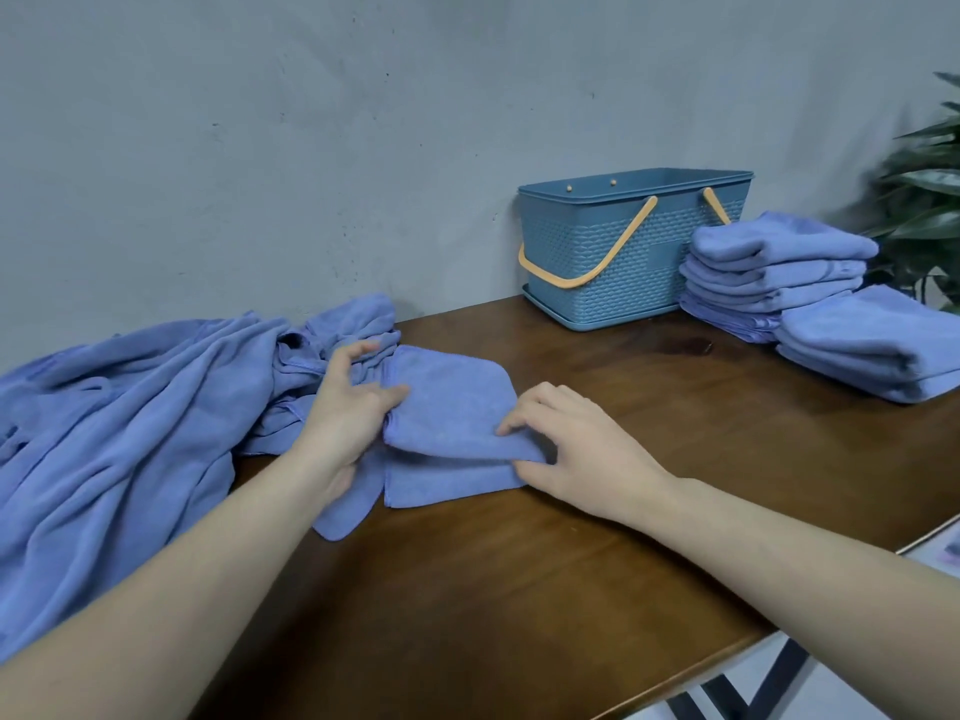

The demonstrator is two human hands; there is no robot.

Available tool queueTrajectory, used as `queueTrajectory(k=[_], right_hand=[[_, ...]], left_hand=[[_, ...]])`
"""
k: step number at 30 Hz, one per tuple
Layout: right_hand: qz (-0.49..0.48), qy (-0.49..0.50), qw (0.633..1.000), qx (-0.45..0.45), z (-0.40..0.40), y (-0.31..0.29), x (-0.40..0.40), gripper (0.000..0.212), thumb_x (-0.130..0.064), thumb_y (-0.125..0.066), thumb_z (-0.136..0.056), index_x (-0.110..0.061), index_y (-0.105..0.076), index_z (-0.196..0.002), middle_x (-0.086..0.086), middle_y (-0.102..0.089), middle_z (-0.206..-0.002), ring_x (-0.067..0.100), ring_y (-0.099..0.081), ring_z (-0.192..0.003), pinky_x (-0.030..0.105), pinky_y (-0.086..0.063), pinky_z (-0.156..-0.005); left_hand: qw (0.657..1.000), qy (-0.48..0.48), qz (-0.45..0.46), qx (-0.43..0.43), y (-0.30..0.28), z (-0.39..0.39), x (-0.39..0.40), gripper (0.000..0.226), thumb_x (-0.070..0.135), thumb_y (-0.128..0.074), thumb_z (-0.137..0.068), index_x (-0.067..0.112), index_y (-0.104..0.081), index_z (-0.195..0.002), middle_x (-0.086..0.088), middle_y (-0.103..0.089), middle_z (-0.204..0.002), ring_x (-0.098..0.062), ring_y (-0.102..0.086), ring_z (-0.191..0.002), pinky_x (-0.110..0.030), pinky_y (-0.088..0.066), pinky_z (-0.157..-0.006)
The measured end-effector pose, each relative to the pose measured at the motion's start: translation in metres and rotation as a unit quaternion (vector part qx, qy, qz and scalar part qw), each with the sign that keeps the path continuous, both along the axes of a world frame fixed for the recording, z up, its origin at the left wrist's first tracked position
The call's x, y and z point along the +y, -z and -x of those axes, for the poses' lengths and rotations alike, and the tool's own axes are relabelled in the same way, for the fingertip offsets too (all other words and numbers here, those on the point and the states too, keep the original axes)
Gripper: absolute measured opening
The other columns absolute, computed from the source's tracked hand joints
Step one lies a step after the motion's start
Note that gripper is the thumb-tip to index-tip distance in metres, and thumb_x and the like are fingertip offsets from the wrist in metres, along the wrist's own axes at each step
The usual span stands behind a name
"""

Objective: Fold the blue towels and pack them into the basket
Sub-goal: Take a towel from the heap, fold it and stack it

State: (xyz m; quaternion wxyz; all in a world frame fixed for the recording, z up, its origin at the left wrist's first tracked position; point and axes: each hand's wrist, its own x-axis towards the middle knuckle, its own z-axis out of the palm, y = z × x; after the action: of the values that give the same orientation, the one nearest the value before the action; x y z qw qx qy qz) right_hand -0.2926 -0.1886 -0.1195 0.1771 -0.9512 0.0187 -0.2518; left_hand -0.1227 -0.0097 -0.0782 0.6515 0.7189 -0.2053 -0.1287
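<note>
My left hand [349, 407] and right hand [563, 449] pinch the small blue microfibre towel [447, 407] flat on the brown wooden counter [571, 563] so its fold stays square, the blue woven-pattern plastic basket [623, 252] waiting at two o'clock.

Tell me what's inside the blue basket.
Only the upper inside of the far wall of the basket shows, bare, with two small pegs. Its near wall hides the floor, so whether any towels lie inside cannot be seen.

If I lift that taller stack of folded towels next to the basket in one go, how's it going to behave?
The taller stack of folded towels is soft cloth, so it would likely sag at the edges unless held from beneath. Its layers already sit unevenly, so the top ones may slide. It leans near the basket, so lifting could nudge that.
</note>
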Motion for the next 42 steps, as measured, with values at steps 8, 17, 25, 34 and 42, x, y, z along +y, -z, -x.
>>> queueTrajectory(k=[8,17,25,34,42], right_hand=[[0.001,-0.01,1.0,0.007,0.003,0.003,0.0,0.023,-0.028,-0.067,-0.085,-0.029,-0.068,-0.108,-0.017,-0.053,-0.108,0.005,-0.052,-0.092,0.021,-0.042,-0.083],[-0.184,0.009,0.983,0.014,0.0,-0.015,-0.001,0.014,-0.041,-0.065,-0.094,-0.032,-0.071,-0.084,-0.011,-0.064,-0.092,0.006,-0.06,-0.085,0.024,-0.048,-0.083],[-0.289,0.147,0.931,0.169,-0.02,-0.029,-0.009,0.062,-0.054,-0.064,-0.091,-0.034,-0.037,-0.143,-0.012,-0.063,-0.112,0.004,-0.06,-0.099,0.024,-0.045,-0.08],[-0.543,0.129,0.816,0.153,-0.048,-0.044,-0.004,0.04,-0.029,-0.084,-0.078,-0.009,-0.069,-0.109,0.005,-0.076,-0.106,0.018,-0.072,-0.098,0.033,-0.056,-0.094],[-0.641,0.059,0.761,0.086,-0.023,-0.045,0.0,0.022,-0.018,-0.06,-0.093,-0.023,-0.06,-0.114,0.004,-0.07,-0.115,0.022,-0.069,-0.103,0.042,-0.061,-0.08]], left_hand=[[0.973,0.033,-0.194,-0.12,0.023,-0.006,0.011,0.014,0.018,-0.064,-0.097,0.028,-0.075,-0.096,-0.009,-0.072,-0.095,-0.018,-0.062,-0.081,-0.029,-0.051,-0.075],[0.924,0.061,-0.353,-0.137,0.007,-0.018,0.014,0.066,0.052,-0.068,-0.088,0.029,-0.031,-0.137,0.002,-0.058,-0.078,-0.013,-0.056,-0.064,-0.029,-0.038,-0.054],[0.916,0.104,-0.35,-0.166,0.008,-0.017,0.001,0.075,0.034,-0.074,-0.088,0.039,-0.025,-0.144,-0.005,-0.061,-0.116,-0.028,-0.066,-0.099,-0.046,-0.054,-0.092],[0.907,0.096,-0.328,-0.245,0.017,-0.016,0.0,0.064,0.033,-0.073,-0.087,0.038,-0.037,-0.14,-0.002,-0.052,-0.122,-0.019,-0.059,-0.103,-0.04,-0.05,-0.094],[0.887,0.079,-0.31,-0.334,0.01,-0.002,-0.018,0.069,0.036,-0.075,-0.086,0.032,-0.04,-0.145,0.002,-0.04,-0.14,-0.019,-0.041,-0.13,-0.028,-0.035,-0.104]])
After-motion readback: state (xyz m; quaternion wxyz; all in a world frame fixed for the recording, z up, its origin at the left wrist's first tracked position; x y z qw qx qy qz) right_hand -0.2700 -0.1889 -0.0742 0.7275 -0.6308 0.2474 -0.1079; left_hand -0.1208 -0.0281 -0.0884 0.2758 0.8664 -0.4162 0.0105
